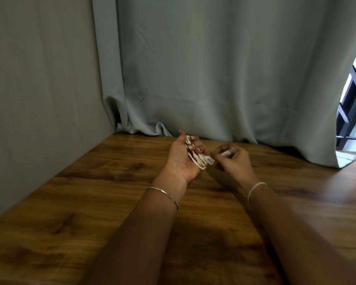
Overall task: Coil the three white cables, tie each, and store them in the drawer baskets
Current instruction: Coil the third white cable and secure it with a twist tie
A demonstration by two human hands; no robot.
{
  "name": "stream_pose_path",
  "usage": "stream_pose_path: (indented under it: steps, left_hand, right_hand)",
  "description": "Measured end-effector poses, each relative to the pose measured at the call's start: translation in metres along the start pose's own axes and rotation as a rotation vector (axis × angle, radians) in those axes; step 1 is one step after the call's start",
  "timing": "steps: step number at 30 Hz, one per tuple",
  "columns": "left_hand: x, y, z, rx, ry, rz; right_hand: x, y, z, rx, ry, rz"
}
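Both forearms reach in from the near edge, over the wooden bench (95, 182). Chain bracelet (165, 194) on the left wrist, pale elastic band (255, 189) on the right wrist.

Left hand (180, 159): palm turned up and held just above the bench towards its far side. Fingers (198, 144) are curled over a coiled white cable (194, 158), thumb upright beside it. The coil lies across the palm, and its loops stick out below the fingers. One connector (211, 160) pokes out of the bundle on the right-hand side.

Right hand (234, 161): just beside the left, nearly touching the coil. Thumb and forefinger pinch a small white plug end (227, 153); the other fingers are folded in loosely (the knuckles hide whether this plug is joined to the coil, so cannot tell).

Surroundings: grey-green curtain (214, 68) hangs behind the bench, its hem bunched on the far edge behind the hands. Grey fabric panel (39, 79) closes off the left side. Dark window frame (352, 93) with bright daylight shows past the curtain's right edge. Arm shadows fall on the bench beneath the forearms.
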State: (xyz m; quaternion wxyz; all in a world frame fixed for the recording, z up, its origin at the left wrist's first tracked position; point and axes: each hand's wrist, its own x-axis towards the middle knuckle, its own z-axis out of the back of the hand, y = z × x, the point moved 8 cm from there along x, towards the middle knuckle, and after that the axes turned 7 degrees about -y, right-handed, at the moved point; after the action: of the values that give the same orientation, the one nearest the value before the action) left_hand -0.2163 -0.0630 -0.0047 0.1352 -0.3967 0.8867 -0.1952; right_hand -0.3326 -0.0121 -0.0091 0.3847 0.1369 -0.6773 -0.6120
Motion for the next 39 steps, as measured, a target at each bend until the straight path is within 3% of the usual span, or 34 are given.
stream_pose_path:
  steps: [4,8,11,15,20,28,33,39]
  left_hand:
    - [0.003,-0.023,0.012,-0.172,-0.101,-0.105]
    - [0.010,-0.040,0.029,-0.218,-0.170,-0.181]
    - [0.014,-0.046,0.037,-0.164,-0.207,-0.212]
    - [0.015,-0.045,0.034,0.032,-0.215,-0.243]
    - [0.016,-0.036,0.019,0.266,-0.117,-0.232]
    - [0.015,-0.035,0.013,0.926,-0.146,-0.389]
    - [0.018,-0.035,0.008,0.961,-0.110,-0.447]
    - [0.022,-0.016,0.009,1.050,0.084,-0.227]
  right_hand:
    - [-0.014,0.000,-0.021,-0.259,0.226,0.083]
    - [-0.039,0.026,-0.047,-0.509,0.347,0.413]
    - [-0.049,0.043,-0.054,-0.693,0.338,0.619]
    - [-0.054,0.054,-0.053,-0.794,0.279,0.750]
    - [-0.051,0.061,-0.044,-0.834,0.196,0.783]
    - [-0.056,0.064,-0.048,-0.865,0.215,0.880]
    - [-0.055,0.064,-0.046,-0.851,0.195,0.936]
    - [-0.049,0.061,-0.041,-0.796,0.193,0.879]
